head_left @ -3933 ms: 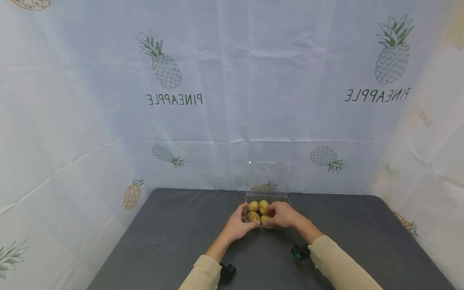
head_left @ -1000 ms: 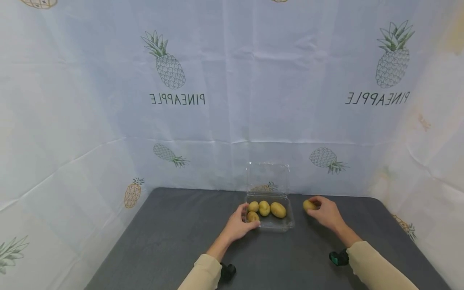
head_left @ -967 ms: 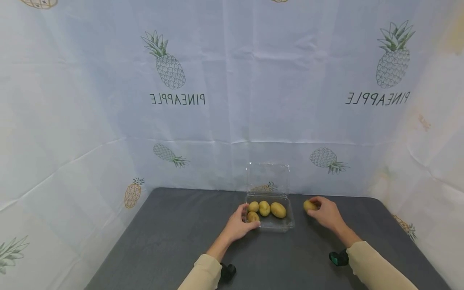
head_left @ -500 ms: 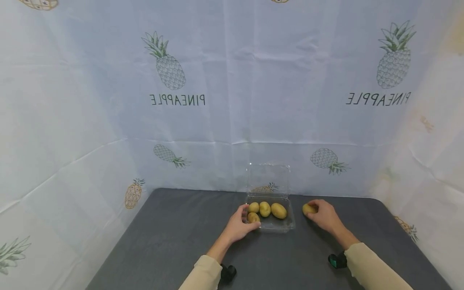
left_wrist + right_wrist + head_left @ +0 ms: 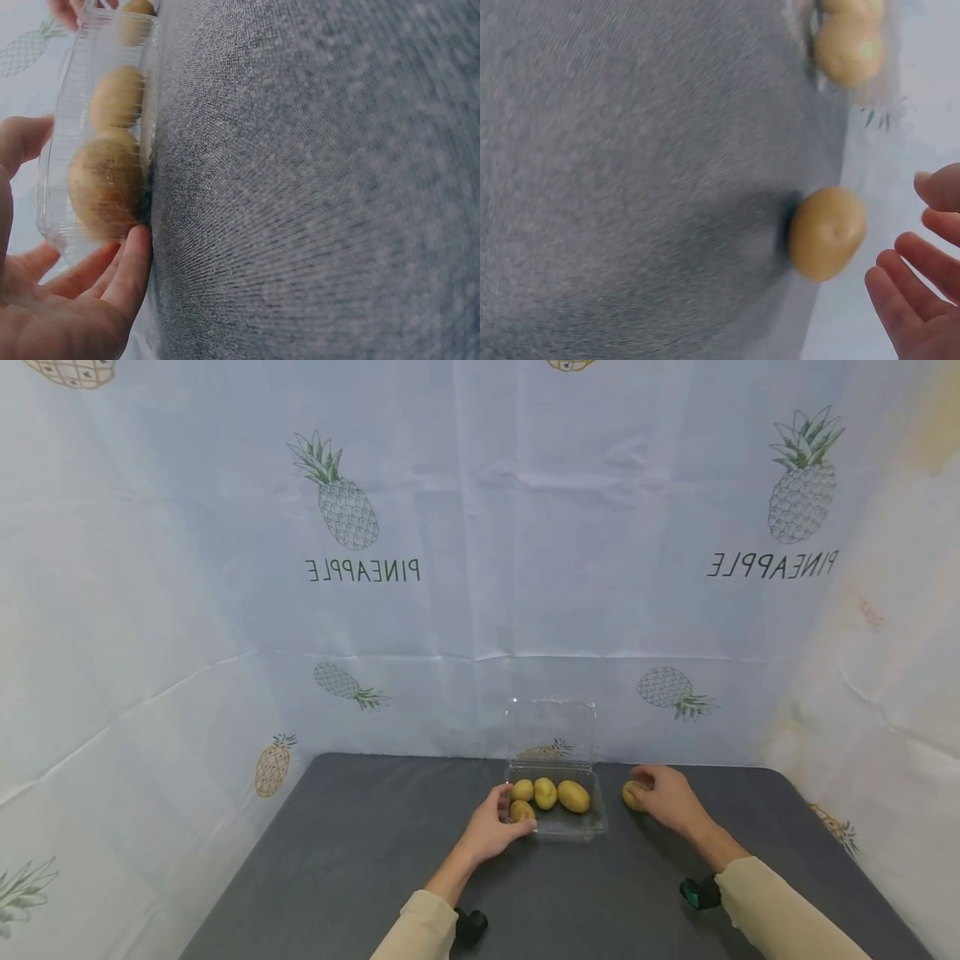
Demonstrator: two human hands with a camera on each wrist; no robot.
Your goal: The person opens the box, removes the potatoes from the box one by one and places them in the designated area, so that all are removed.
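A clear plastic clamshell container [image 5: 564, 837] stands on the dark table with its lid [image 5: 552, 727] raised at the back. Several potatoes [image 5: 574, 797] lie inside, mostly along the back and left. My left hand [image 5: 491, 828] holds the container's left end, thumb at the front corner; the left wrist view shows the fingertips [image 5: 135, 244] against its end wall. To the container's right, a single potato [image 5: 827, 234] rests on the table. My right hand [image 5: 671, 797] is beside it; in the right wrist view the loosely spread fingers [image 5: 907, 281] are apart from the potato.
The dark grey table [image 5: 360, 860] ends at the back against a white cloth [image 5: 480, 527] printed with pineapples. The cloth also hangs at both sides. Black wrist devices [image 5: 700, 893] sit on both forearms near the sleeves.
My right hand has moved from the container to its right, where a potato now rests on the table, and its fingers have come off it. The left hand stays at the container's left end.
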